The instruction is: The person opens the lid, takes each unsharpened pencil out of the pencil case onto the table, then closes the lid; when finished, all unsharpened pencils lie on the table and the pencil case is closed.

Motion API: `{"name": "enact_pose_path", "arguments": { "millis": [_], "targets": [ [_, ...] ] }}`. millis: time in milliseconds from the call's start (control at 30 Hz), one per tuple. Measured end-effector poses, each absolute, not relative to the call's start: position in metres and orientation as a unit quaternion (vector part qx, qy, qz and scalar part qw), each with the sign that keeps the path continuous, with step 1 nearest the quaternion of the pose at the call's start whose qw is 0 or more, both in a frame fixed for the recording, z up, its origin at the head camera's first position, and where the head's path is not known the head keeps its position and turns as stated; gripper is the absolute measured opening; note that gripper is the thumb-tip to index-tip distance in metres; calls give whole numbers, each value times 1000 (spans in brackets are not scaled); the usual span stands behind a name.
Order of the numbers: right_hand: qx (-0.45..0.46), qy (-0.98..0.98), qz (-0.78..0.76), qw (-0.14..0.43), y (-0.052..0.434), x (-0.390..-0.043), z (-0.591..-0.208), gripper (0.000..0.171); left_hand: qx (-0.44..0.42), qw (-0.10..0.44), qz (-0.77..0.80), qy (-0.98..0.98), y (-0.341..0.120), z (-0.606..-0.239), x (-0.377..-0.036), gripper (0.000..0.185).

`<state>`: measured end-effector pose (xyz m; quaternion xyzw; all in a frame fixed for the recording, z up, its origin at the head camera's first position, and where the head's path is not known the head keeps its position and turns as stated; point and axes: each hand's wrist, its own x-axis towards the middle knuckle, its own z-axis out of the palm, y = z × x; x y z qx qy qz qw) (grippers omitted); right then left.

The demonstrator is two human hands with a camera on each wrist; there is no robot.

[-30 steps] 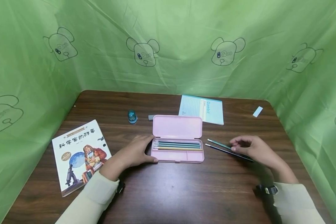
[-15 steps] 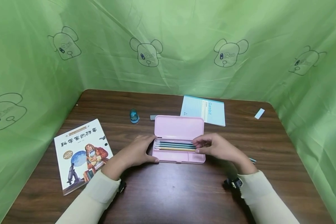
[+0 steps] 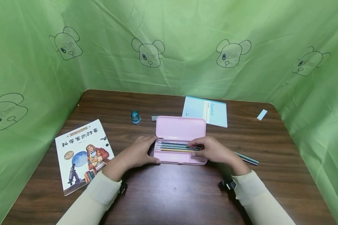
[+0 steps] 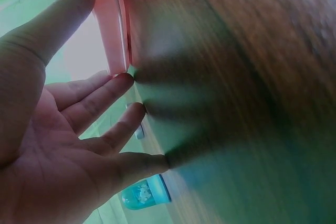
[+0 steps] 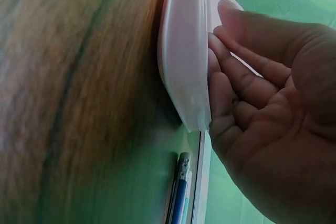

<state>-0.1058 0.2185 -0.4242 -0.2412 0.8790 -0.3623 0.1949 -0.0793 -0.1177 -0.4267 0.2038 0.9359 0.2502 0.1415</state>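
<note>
As slim pencils [image 3: 173, 146] lie side by side in the rear compartment of an open pink pencil case [image 3: 171, 157], their long axis runs left to right, parallel to the case's own, pale ends at the left and right ends hidden beneath a person's right hand [image 3: 214, 152]. Light, stiff and probably smooth, the pencils look apt to roll and their points to snap, making a mid-shaft pinch the likely best hold. The case appears light and rigid, best taken by its short ends; its hinged lid [image 3: 181, 128], tilted up along the far side, seems the weaker part. The left hand [image 3: 139, 152] spans the case's left end, fingers extended, thumb at the near corner. The right hand bends its fingers over the pencils; whether it grips one cannot be told. Beside the case, two loose pencils [image 3: 247, 158] lie aslant on the wooden surface [image 3: 171, 193], partly hidden by the right arm. Beyond sit a blue notebook [image 3: 205, 111] and a teal domed item [image 3: 135, 116], apparently a sharpener; an illustrated book [image 3: 84, 156] lies farther left.
</note>
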Motion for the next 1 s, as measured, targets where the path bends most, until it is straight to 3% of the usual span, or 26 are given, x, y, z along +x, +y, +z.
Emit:
{"name": "enact_pose_path", "arguments": {
  "millis": [1000],
  "targets": [
    [-258,897,-298,202,210,-106,-423,12,207,138,249,936,-119,-427,-78,97]
  ]
}}
